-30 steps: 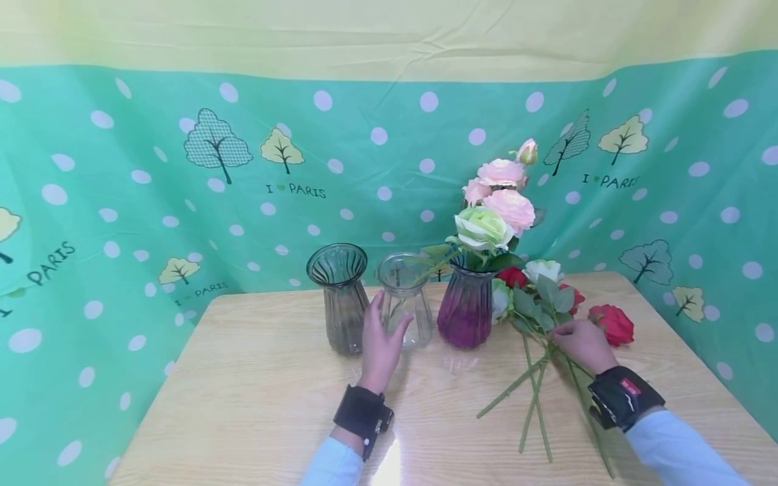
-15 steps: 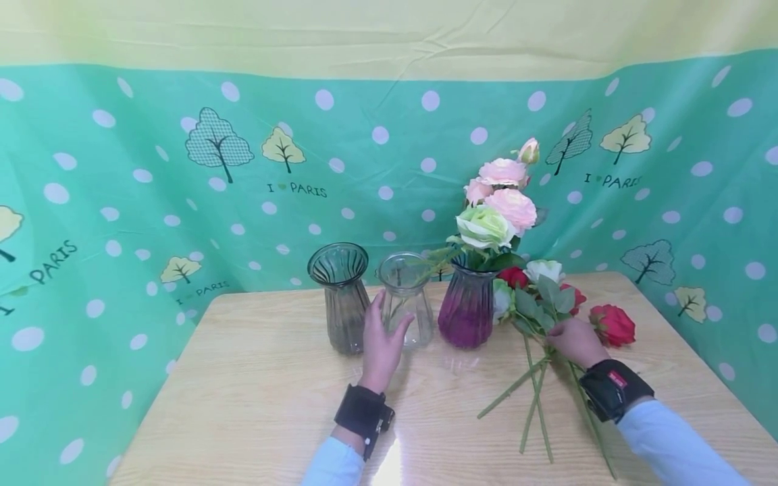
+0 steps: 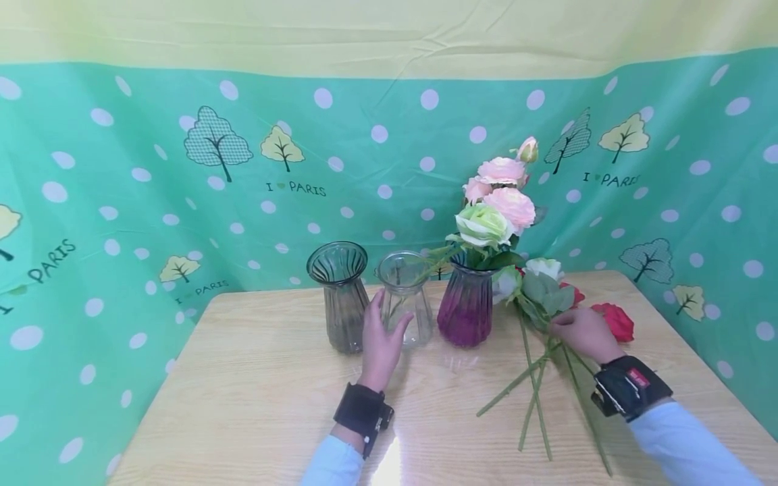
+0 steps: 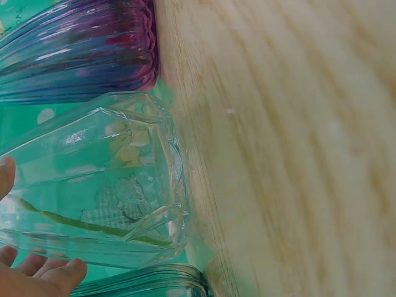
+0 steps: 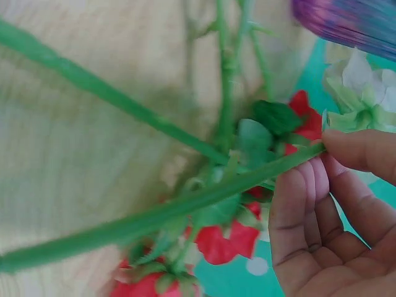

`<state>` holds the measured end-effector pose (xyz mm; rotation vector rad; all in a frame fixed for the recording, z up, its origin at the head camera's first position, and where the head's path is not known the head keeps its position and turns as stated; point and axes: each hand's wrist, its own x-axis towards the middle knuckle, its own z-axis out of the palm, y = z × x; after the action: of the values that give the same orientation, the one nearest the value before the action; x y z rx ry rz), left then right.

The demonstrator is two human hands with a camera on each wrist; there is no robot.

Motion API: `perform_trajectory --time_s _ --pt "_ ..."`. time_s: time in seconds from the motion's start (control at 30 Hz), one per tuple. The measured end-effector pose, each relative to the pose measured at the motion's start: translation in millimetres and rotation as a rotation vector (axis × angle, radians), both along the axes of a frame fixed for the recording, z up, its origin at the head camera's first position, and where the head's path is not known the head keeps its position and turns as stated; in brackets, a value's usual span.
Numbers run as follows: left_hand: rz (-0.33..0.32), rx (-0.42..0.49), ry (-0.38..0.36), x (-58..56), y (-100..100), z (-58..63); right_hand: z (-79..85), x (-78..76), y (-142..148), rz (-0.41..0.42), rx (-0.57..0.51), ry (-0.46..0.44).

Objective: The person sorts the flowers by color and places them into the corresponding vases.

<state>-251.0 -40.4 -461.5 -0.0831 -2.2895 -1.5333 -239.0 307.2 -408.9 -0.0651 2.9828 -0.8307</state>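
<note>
My left hand is at the left side of a clear glass vase, thumb and fingers spread beside it; whether every finger touches the glass I cannot tell. A green stem slants inside this vase, and a pale green rose leans out rightward. On the right, my right hand pinches a green rose stem between thumb and fingers; its bloom I cannot make out for certain. Around that hand lie white-green and red roses with crossing stems.
A grey glass vase stands left of the clear one. A purple glass vase with pink roses stands to its right. The wooden table meets a green dotted cloth at the back and sides.
My right hand has shifted slightly, first left and then back right, and the white-green rose near it has risen, covering a red one. The left hand stays in place.
</note>
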Motion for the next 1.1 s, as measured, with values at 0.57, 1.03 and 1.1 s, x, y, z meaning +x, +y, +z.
perform_trajectory --time_s 0.57,1.03,1.1 --pt "0.004 -0.005 0.018 0.7 -0.4 2.9 49.3 10.6 -2.5 -0.153 -0.459 -0.054" --pt "-0.003 -0.018 0.035 -1.1 0.4 -0.6 29.7 17.7 -5.0 -0.205 -0.917 -0.068" --pt "-0.003 -0.019 0.034 -1.0 0.6 -0.6 28.1 18.9 -5.6 -0.207 -1.034 -0.076"
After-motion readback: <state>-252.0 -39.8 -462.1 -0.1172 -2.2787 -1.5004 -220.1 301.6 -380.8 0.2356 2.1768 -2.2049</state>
